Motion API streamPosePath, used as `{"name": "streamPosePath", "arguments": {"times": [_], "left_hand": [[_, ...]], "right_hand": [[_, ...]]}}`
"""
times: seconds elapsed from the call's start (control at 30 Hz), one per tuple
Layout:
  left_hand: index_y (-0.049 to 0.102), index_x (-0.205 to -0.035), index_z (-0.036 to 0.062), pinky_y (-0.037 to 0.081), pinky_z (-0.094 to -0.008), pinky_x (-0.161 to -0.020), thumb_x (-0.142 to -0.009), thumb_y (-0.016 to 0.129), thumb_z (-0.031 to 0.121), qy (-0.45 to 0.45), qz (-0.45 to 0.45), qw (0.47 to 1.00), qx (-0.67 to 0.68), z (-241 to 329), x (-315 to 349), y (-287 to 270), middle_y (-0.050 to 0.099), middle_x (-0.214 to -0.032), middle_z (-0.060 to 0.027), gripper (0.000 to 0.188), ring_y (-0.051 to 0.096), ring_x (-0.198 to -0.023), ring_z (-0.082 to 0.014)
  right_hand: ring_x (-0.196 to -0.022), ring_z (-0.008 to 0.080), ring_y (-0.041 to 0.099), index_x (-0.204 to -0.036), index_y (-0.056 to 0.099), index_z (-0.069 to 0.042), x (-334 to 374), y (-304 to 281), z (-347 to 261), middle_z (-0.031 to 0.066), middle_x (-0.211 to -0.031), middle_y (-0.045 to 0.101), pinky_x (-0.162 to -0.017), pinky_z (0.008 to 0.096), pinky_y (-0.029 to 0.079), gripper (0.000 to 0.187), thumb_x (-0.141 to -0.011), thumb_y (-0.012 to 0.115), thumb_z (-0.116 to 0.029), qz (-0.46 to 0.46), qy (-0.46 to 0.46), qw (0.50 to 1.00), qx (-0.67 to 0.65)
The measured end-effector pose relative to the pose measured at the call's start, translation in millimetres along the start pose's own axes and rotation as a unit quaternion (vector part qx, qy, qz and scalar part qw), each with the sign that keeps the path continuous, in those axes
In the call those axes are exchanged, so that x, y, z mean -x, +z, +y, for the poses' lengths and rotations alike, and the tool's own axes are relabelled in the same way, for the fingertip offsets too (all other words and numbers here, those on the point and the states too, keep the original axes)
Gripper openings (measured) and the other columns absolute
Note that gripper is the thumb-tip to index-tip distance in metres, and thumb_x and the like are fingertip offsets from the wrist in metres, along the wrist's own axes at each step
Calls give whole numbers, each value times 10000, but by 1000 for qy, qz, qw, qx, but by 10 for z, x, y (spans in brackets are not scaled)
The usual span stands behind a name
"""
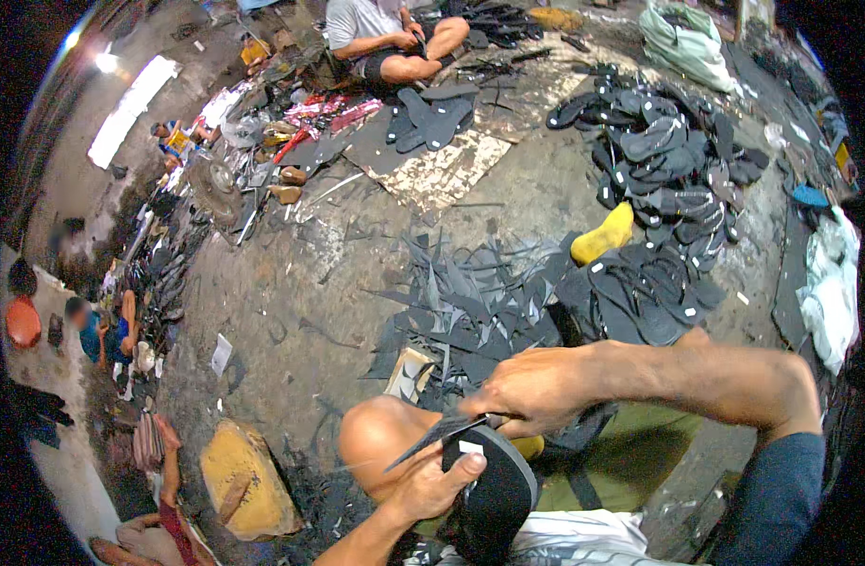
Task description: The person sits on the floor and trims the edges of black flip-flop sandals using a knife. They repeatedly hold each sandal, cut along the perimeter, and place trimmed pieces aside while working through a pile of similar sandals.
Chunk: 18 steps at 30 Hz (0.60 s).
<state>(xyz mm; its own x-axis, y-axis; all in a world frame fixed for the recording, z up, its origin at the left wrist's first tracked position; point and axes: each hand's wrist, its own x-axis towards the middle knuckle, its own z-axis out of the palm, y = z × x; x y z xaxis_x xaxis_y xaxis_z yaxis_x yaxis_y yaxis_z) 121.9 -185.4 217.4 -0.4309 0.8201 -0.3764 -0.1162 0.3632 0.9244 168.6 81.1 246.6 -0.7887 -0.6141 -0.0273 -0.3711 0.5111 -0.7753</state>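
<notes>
Left hand (437,486) clamped on the black sole (498,495), lower centre, thumb on top, apparently steadying it; right hand (536,385) at its rim, fingers curled, on what we can't tell. A dark strip (432,441) juts left; beyond, we've scraps (456,307) mid-frame, sandals (653,141) heaped upper right.

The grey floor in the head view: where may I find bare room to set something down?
Mostly bare: the grey floor between the yellow-brown block and the pointed dark-grey scraps; also between the flaking brown-white board and the heaped black sandals. Crowded: just ahead of the right hand, where scraps and sandals lie close.
</notes>
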Motion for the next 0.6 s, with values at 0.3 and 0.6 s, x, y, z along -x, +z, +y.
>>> {"name": "streamPosePath", "arguments": {"times": [0.3, 0.6], "left_hand": [[362, -1553, 153, 224, -595, -1218, -862, 623, 701, 338, 28, 817, 466, -28, -66, 200, 428, -1566, -108, 919, 313, -1486, -340], [618, -1285, 123, 510, -466, -1010, -995, 587, 333, 113, 277, 784, 544, -612, -393, 586, 683, -1235, -34, 360, 654, -1126, -249]], "right_hand": [[-884, 214, 670, -1341, 534, 14, 563, 956, 72, 153, -1053, 652, -762, 334, 539, 511, -866, 706, -65, 426, 240, 854, -178], [-914, 342, 678, -1274, 579, -119, 402, 1662, -33, 133, -991, 644, -754, 439, 567, 535, -771, 752, -71, 378, 321, 867, -41]]}}
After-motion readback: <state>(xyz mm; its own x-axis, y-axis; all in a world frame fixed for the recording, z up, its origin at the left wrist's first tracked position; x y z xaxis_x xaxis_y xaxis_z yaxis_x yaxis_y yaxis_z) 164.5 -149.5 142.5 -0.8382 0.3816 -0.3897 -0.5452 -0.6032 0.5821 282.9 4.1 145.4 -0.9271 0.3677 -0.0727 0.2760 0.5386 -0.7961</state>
